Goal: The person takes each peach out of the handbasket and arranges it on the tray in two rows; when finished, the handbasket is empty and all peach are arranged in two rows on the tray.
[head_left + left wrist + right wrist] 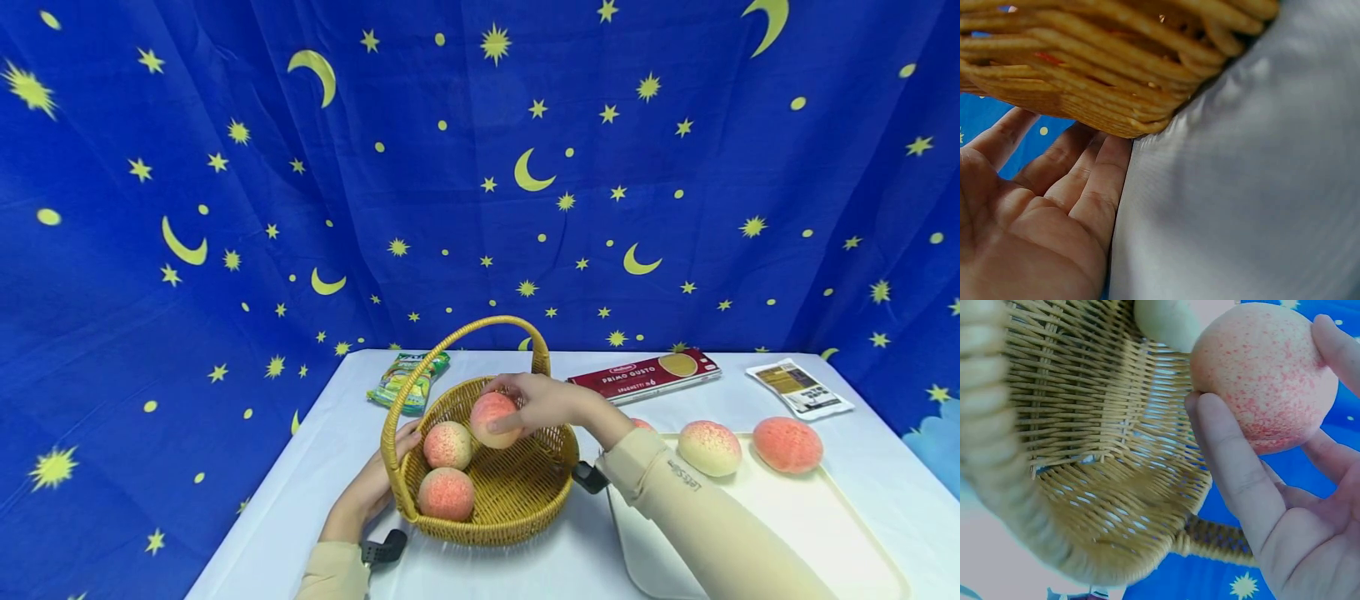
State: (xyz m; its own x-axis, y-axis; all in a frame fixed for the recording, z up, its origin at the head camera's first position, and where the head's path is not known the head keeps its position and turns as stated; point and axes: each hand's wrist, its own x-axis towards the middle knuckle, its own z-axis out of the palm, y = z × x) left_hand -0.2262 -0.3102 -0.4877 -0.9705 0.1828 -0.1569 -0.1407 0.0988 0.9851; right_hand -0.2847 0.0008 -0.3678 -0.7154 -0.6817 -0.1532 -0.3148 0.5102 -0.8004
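My right hand grips a pink-and-cream peach between thumb and fingers, over the inside of a woven wicker basket. Two more peaches lie at the basket's left side: a speckled one and a pinker one nearer the front. With its fingers extended, my left hand is at the basket's outer left wall. The left wrist view shows this palm facing up, fingertips right at the woven underside. The tall arched handle rises over the basket.
A cream tray lies at the right, with a speckled peach, a pink peach and another peach partly behind my right forearm. Toward the back are a green snack packet, a red spaghetti box and a white-and-brown pouch.
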